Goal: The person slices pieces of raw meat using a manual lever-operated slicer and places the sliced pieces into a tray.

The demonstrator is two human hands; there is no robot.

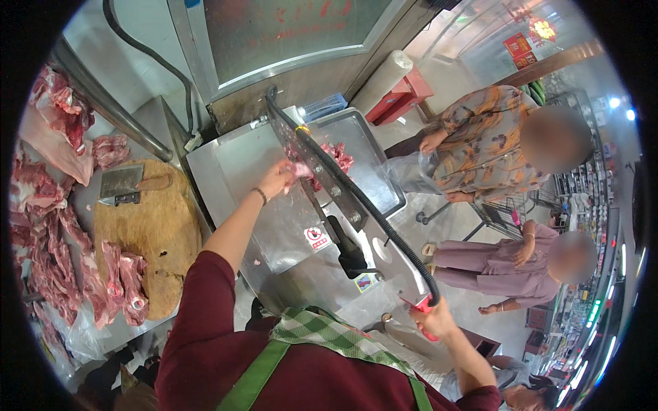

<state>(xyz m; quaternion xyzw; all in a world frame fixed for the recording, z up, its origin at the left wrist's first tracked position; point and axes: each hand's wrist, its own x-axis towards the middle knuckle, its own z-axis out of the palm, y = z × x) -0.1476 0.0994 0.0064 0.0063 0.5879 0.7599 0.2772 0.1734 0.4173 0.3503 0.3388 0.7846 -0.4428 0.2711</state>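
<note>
My right hand (434, 318) grips the red handle (425, 304) at the near end of a long metal lever arm (334, 190), which has a black corrugated hose (360, 198) along it. On the other side of the steel bench (231, 169), my left hand (277, 180) is blurred and holds a small piece of meat (299, 170) against the lever's blade side. Cut chunks of raw meat (336, 156) lie just beyond the arm, on a steel tray (380, 180) with a dark rim. Part of the chunks is hidden behind the lever.
At left, a round wooden chopping block (164, 221) bears a cleaver (122, 181), a black-handled knife (127, 198) and meaty bones (134, 287). More raw meat (46, 257) is heaped beside it. Across the bench, a person (483, 138) holds a clear plastic bag (419, 169); another person (498, 262) stands nearby.
</note>
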